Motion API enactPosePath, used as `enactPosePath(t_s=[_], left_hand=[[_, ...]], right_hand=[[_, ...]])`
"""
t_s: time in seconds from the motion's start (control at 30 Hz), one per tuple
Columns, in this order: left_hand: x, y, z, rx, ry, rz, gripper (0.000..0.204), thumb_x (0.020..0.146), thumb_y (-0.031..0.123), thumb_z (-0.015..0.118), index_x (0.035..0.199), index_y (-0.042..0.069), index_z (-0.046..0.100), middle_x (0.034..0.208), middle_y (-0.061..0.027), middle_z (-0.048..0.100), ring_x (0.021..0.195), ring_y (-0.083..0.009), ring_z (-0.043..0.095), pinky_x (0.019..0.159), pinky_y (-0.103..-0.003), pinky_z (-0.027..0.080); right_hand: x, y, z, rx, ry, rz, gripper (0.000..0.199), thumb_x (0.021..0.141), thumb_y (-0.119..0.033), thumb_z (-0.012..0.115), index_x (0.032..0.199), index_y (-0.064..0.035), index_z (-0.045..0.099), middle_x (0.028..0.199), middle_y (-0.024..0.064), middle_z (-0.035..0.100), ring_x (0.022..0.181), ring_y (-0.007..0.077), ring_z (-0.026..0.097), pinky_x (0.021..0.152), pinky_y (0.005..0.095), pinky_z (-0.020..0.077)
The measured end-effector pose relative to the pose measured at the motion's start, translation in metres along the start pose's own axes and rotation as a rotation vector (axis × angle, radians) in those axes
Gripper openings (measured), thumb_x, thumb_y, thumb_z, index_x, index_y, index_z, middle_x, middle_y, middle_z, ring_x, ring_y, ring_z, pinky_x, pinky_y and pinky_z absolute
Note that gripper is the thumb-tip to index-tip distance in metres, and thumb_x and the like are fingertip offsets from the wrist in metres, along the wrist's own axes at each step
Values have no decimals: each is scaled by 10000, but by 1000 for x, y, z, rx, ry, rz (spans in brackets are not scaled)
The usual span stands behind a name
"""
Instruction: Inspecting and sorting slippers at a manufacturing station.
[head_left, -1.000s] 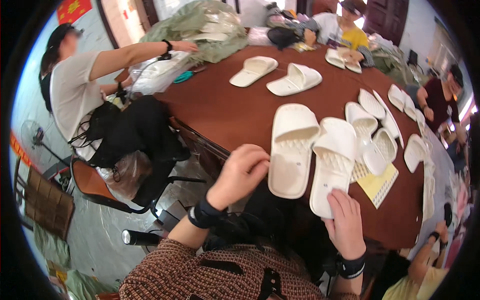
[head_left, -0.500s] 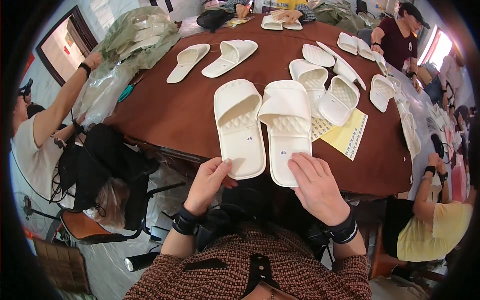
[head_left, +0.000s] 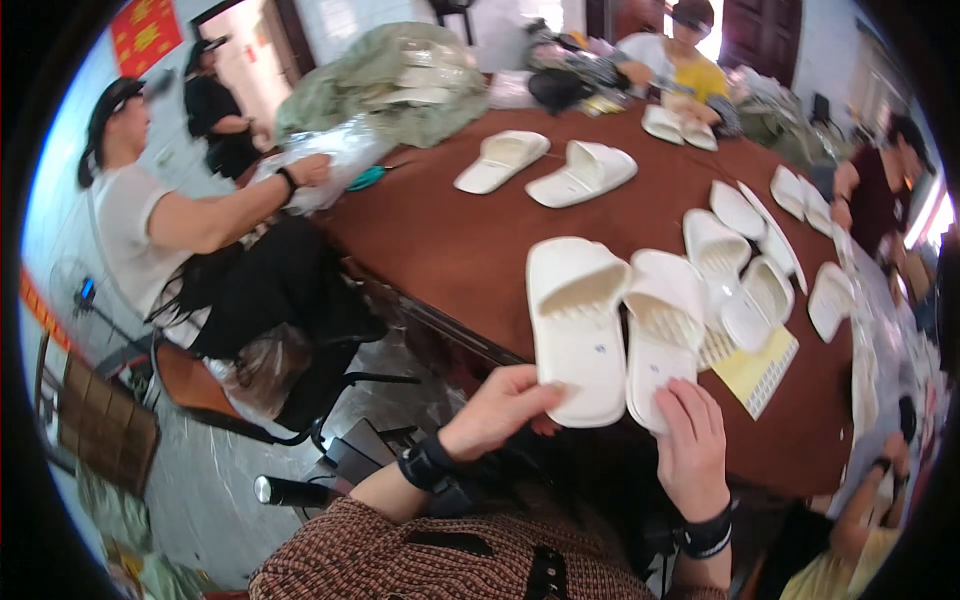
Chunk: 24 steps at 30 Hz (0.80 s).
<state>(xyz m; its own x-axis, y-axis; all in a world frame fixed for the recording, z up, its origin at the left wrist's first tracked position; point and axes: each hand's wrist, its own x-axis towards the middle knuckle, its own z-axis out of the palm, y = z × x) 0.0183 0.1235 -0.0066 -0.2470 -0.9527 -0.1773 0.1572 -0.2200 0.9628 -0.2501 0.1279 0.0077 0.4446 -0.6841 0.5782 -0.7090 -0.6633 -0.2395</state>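
Two white slippers are held side by side at the table's near edge, toes pointing away from me. My left hand [head_left: 503,408] pinches the heel of the left slipper [head_left: 578,335], thumb on top. Across the heel of the right slipper [head_left: 664,335] lie the fingers of my right hand [head_left: 693,440], its thumb out of sight. Each insole carries a small dark printed mark. Just beyond on the right, another pair of white slippers [head_left: 748,318] rests near a yellow sticker sheet [head_left: 762,372].
The brown-covered table [head_left: 440,240] bears a farther slipper pair [head_left: 585,175] and teal-handled scissors [head_left: 367,178]. A green plastic sack [head_left: 370,85] lies at the far left. A seated person [head_left: 170,210] is at the left; others sit around the table. An orange chair [head_left: 200,385] stands left.
My view has swung to the left, so the table and slippers appear farther right. Both hands keep their hold on the slippers. The person at left has lowered an arm toward the clear plastic.
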Motion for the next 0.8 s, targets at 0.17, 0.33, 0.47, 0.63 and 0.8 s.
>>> enactPosePath(t_s=[0.17, 0.33, 0.47, 0.63, 0.8], left_hand=[[-3, -15, -4, -23, -77, -83, 273, 1002, 266, 603, 1063, 15, 692, 917, -34, 713, 725, -95, 663, 668, -231, 534], [4, -24, -2, -19, -134, -126, 289, 1007, 296, 602, 1077, 29, 686, 927, -26, 711, 732, -88, 664, 667, -225, 532], [4, -20, 2, -12, -188, -114, 305, 1014, 315, 594, 1090, 30, 674, 912, -23, 703, 747, -86, 661, 683, -227, 533], [6, -16, 1, -12, -197, -118, 297, 1030, 299, 567, 1085, 24, 664, 895, -24, 692, 769, -94, 658, 701, -239, 537], [-4, 0, -4, 78, -276, 107, 271, 1044, 250, 531, 1036, 4, 646, 856, -30, 660, 789, -86, 614, 721, -243, 514]], right_hand=[[3, -13, 12, -76, -136, -15, 580, 739, -11, 691, 1304, -63, 570, 1347, 181, 514, 1224, 395, 494, 984, 492, 423], [13, -24, 19, -178, -233, -32, 672, 741, -114, 750, 1378, -188, 548, 1422, 180, 447, 1263, 438, 441, 976, 535, 390], [19, -29, 25, -196, -227, -52, 622, 765, -122, 713, 1363, -207, 563, 1419, 180, 445, 1265, 443, 434, 981, 552, 380], [23, -23, 33, -236, -143, -78, 544, 804, -71, 643, 1330, -199, 586, 1394, 174, 473, 1227, 431, 476, 939, 533, 415], [35, -16, 17, -250, -24, -82, 499, 807, -40, 626, 1285, -182, 619, 1338, 167, 532, 1166, 401, 540, 895, 478, 453]])
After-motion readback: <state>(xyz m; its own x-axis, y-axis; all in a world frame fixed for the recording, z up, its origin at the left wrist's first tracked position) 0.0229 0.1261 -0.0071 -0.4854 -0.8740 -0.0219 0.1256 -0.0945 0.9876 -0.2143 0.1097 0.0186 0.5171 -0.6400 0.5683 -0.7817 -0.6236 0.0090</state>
